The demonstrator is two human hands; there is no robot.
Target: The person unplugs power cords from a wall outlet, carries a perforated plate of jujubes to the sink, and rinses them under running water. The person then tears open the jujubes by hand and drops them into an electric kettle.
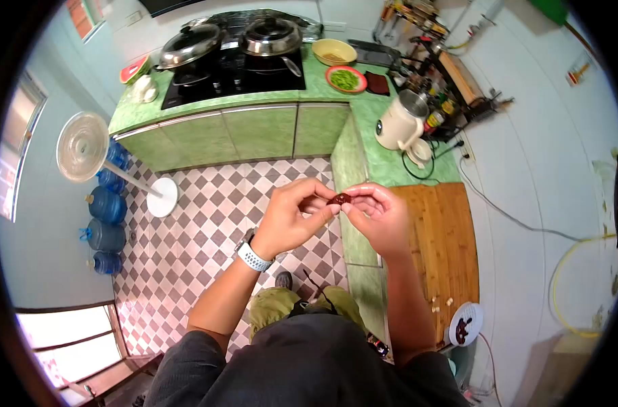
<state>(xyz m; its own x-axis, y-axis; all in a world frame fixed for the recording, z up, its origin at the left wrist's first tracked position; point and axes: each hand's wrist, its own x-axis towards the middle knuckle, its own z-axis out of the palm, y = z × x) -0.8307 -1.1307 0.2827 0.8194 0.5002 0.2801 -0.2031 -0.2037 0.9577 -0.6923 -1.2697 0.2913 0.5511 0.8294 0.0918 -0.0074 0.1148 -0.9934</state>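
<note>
In front of my body, both hands meet over the floor beside the counter. Fingertips of my left hand pinch one side of a small, glossy dark red piece that looks like a dried chili. My right hand grips its other side between thumb and forefinger. The fingers partly cover the piece. To the lower right, a white bowl holds several similar dark red pieces. Small pale bits lie near it on the wooden cutting board.
Along the back counter are a black cooktop with two lidded pans, a yellow bowl and a plate of chopped greens. A cream kettle-like appliance stands at right. On the left are a white fan and several blue water jugs.
</note>
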